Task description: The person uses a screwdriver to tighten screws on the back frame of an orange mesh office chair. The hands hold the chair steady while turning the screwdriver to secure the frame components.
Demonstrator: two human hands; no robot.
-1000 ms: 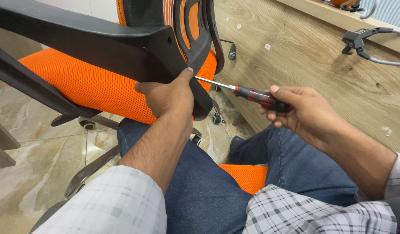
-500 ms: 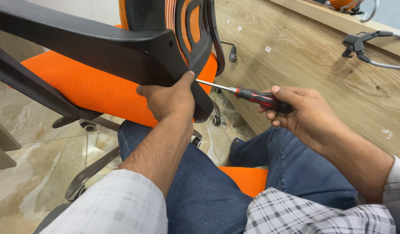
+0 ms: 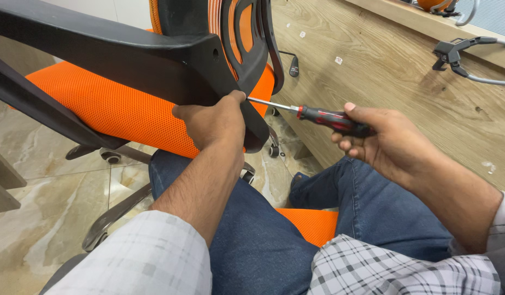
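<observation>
Screwdriver (image 3: pixel 329 118), red-and-black handled, is gripped tight by the right hand (image 3: pixel 383 139) at 3 o'clock, tip hidden behind the left hand (image 3: pixel 217 120), which is clamped on the black chair bracket (image 3: pixel 154 60). Fastening looks unfinished.

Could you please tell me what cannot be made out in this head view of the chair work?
- Screwdriver tip and any screw: hidden behind the left hand.
- Right hand fingers: curled under the handle, mostly hidden.
- Chair armrest and back: cut off by the top and left edges.
- Chair wheels: partly hidden by the seat.
</observation>
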